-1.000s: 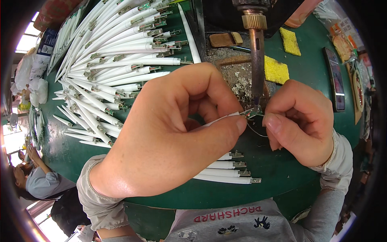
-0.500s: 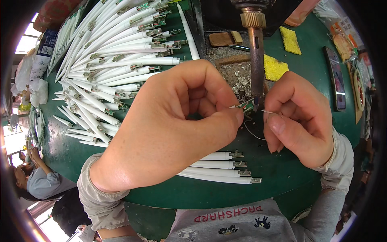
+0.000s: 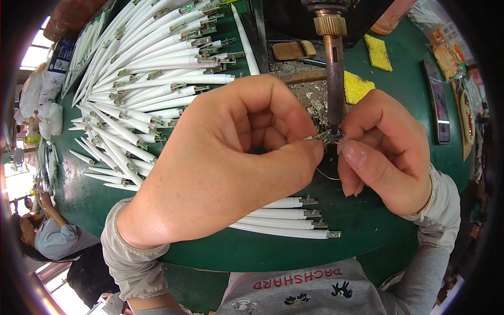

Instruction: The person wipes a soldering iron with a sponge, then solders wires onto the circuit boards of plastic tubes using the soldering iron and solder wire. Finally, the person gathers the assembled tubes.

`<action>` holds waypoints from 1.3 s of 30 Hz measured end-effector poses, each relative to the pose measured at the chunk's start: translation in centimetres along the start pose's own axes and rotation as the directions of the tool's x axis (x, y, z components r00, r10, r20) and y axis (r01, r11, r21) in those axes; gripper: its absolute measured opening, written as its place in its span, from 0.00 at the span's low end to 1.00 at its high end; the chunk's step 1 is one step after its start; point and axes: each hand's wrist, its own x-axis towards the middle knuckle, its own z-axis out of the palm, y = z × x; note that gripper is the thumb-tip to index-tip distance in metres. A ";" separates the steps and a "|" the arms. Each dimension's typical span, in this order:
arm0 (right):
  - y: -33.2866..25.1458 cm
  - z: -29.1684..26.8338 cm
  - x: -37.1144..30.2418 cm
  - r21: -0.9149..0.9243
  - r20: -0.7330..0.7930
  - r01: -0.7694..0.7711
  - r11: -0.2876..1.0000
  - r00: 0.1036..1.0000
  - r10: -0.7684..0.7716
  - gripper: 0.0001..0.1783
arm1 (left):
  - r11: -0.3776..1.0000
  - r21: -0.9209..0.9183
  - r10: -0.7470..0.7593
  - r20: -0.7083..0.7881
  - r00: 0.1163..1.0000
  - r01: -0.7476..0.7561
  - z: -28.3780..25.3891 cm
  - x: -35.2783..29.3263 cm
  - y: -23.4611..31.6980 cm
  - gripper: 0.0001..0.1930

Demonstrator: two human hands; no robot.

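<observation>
Between the thumb and forefinger of my left hand is a small green circuit board; whatever lies behind it is hidden by the hand. A soldering iron hangs upright from above, its dark tip touching or almost touching the board. My right hand is closed just right of the tip, pinching a thin silvery wire that loops below the board. Near my left wrist, several white pen-shaped sticks with bare circuit ends lie in a row on the green table.
A large fan of similar white sticks covers the left side. Behind the iron's tip is a solder-crusted tray. Yellow sponges and a phone lie to the right. Another person sits at the far left.
My right hand has shifted slightly left and up, bringing the wire's end to the board at the iron's tip. The board has moved a little; the iron stays in place.
</observation>
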 end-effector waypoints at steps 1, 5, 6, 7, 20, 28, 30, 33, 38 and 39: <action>0.0 0.0 0.0 -0.002 -0.003 0.012 1.000 1.000 -0.012 0.09 | 1.000 -0.001 0.000 -0.001 1.000 0.000 0.0 0.0 0.0 0.10; -0.1 -0.1 0.0 0.035 0.002 -0.053 0.998 0.999 0.053 0.09 | 1.000 -0.023 -0.002 0.002 1.000 0.002 -0.2 0.0 -0.1 0.09; 0.0 -0.1 0.0 0.025 0.002 -0.047 0.999 0.999 0.047 0.09 | 1.000 -0.029 -0.008 0.002 1.000 0.008 -0.2 0.0 0.0 0.09; 0.0 -0.2 0.0 0.016 0.002 -0.041 0.999 0.999 0.041 0.10 | 1.000 -0.028 -0.008 0.002 1.000 0.008 -0.3 0.0 -0.1 0.09; -1.1 -2.2 -0.3 0.081 0.097 -0.303 0.950 0.951 0.295 0.09 | 0.989 0.144 -0.028 0.071 0.997 0.018 -1.0 -0.1 -1.4 0.07; -1.5 -2.4 -0.4 -0.358 0.316 -0.022 0.933 0.938 0.144 0.08 | 0.567 0.681 0.326 0.332 0.885 -0.464 0.6 -1.0 -3.7 0.09; -1.4 -2.1 -0.4 -0.386 0.324 -0.021 0.922 0.933 0.157 0.09 | 0.571 0.660 0.345 0.347 0.872 -0.489 0.8 -1.1 -4.0 0.11; -1.2 -1.4 -0.5 -0.379 0.311 0.026 0.925 0.945 0.101 0.09 | 0.519 0.648 0.459 0.339 0.821 -0.557 1.1 -1.2 -4.1 0.11; -1.3 -1.5 -0.6 -0.244 0.344 -0.082 0.966 0.924 0.166 0.08 | 0.476 0.597 0.453 0.463 0.762 -0.646 0.8 -1.8 -3.4 0.09; -1.4 -1.8 -0.6 -0.242 0.348 -0.076 0.967 0.924 0.160 0.08 | 0.473 0.602 0.453 0.460 0.764 -0.643 0.6 -2.1 -3.0 0.09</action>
